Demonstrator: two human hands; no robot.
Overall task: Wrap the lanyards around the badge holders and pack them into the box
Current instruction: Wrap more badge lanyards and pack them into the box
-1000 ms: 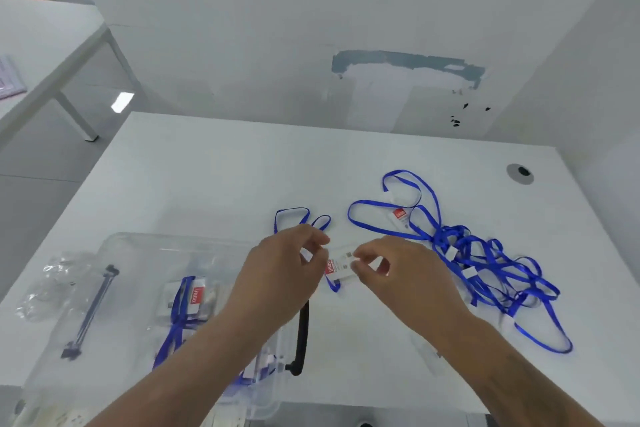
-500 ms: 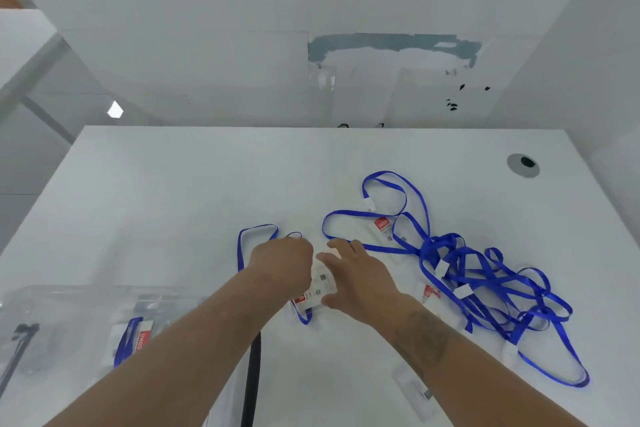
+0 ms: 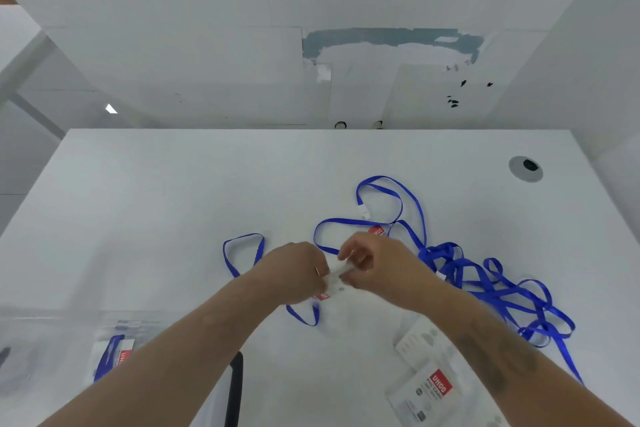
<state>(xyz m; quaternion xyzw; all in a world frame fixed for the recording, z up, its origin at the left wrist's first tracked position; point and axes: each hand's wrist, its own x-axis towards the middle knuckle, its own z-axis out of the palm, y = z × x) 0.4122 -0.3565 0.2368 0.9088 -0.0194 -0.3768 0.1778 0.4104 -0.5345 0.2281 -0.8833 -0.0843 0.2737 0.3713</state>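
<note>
Both hands meet over the middle of the white table (image 3: 138, 218). My left hand (image 3: 294, 270) and my right hand (image 3: 374, 267) pinch a clear badge holder (image 3: 334, 279) between them; most of it is hidden by the fingers. Its blue lanyard (image 3: 242, 246) loops out to the left and hangs below the hands. A tangle of blue lanyards (image 3: 485, 284) with more holders lies to the right. The clear plastic box (image 3: 52, 340) sits at the lower left, holding a wrapped badge holder (image 3: 114, 354).
A loose badge holder with a red label (image 3: 429, 388) lies at the lower right near my right forearm. The box's black handle (image 3: 235, 388) stands by the bottom edge. A round cable grommet (image 3: 525, 168) is at the table's far right corner.
The view has swung right, so the box has slid toward the lower left. My hands moved slightly up and closed together on the holder, which now sits edge-on between the fingertips.
</note>
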